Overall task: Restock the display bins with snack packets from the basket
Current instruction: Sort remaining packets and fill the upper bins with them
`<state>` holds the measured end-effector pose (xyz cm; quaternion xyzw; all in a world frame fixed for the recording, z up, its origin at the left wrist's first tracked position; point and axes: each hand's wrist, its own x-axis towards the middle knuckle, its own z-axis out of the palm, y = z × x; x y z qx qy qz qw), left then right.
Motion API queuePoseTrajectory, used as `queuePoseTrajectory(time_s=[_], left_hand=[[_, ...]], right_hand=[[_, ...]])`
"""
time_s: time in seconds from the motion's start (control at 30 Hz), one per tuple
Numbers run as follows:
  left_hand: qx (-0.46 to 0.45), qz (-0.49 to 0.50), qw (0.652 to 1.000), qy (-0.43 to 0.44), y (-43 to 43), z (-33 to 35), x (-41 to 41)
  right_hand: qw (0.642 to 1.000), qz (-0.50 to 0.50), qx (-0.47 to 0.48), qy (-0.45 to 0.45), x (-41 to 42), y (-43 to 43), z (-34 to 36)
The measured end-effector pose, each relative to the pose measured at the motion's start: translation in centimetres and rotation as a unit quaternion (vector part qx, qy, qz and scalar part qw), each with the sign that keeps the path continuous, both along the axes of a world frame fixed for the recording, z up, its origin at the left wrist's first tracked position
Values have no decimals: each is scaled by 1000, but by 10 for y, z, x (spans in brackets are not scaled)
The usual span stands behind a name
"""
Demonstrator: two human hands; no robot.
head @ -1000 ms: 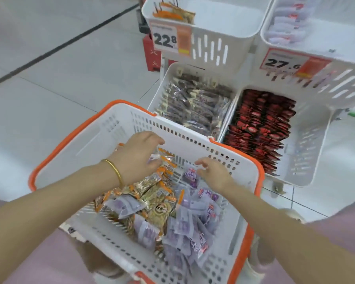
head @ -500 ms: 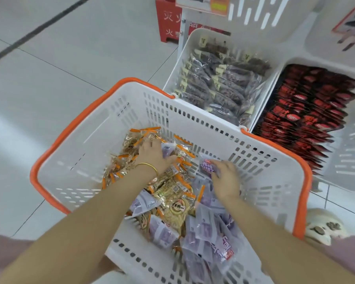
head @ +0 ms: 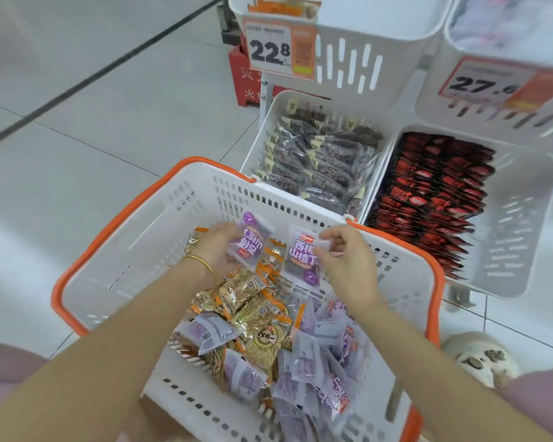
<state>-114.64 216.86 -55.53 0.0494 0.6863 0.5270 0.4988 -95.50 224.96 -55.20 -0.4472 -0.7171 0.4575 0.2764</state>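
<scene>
Snack packets [head: 268, 339] are heaped in a white basket [head: 160, 231] with an orange rim, gold ones toward the left and purple ones toward the right. Above the heap, a purple packet [head: 251, 240] is gripped by the left hand [head: 217, 247], fingers curled at its left edge; a gold bracelet [head: 201, 263] is worn on that wrist. A second purple packet [head: 300, 255] is pinched at its right edge by the right hand [head: 348, 266]. The two held packets are kept near each other but apart, within the basket's walls. Beyond the basket, a lower left bin [head: 262, 132] is filled with dark packets [head: 320, 157], and a lower right bin [head: 511, 234] with red-and-black packets [head: 434, 193]. A price tag [head: 270, 47] marked 22.8 is fixed to the upper left bin [head: 396, 59].
</scene>
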Motion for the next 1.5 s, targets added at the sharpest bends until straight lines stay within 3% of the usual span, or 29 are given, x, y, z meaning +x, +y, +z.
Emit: queuePoseTrajectory(time_s=[0.13, 0.23, 0.37, 0.63, 0.9, 1.03, 1.13, 1.37, 1.5], left_hand=[[80, -30, 995, -42, 2, 52, 17], [118, -108, 985, -60, 4, 94, 27], [118, -226, 967, 9, 8, 131, 35], [100, -285, 940, 158, 15, 149, 43], [133, -205, 947, 210, 31, 152, 46], [139, -129, 976, 103, 34, 151, 54], [193, -118, 974, 26, 31, 156, 64], [272, -120, 949, 106, 26, 149, 90], [284, -184, 924, 179, 26, 153, 85]], right_hand=[[995, 17, -67, 74, 11, 20, 53], [988, 51, -112, 97, 18, 39, 88], [978, 141, -121, 99, 27, 57, 136], [966, 218, -115, 75, 45, 70, 176], [958, 221, -154, 101, 24, 71, 179], [948, 177, -204, 169, 18, 69, 168], [949, 127, -202, 208, 15, 67, 165], [980, 114, -23, 163, 16, 51, 162], [966, 204, -116, 111, 37, 67, 189]])
